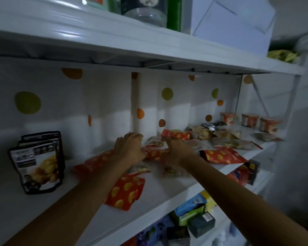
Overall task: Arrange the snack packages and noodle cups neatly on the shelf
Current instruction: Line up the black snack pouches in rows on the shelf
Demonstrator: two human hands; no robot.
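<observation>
Shelf holds red package, gripped between left hand and right hand fingers.

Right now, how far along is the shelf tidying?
Done: three noodle cups stand in a row at the back right, white pouches stand upright at left. In hand: left hand and right hand hold a red packet mid-shelf. Left: loose packets lying scattered across the shelf.

Left forearm, right forearm bare; left grip, right grip bare
</observation>
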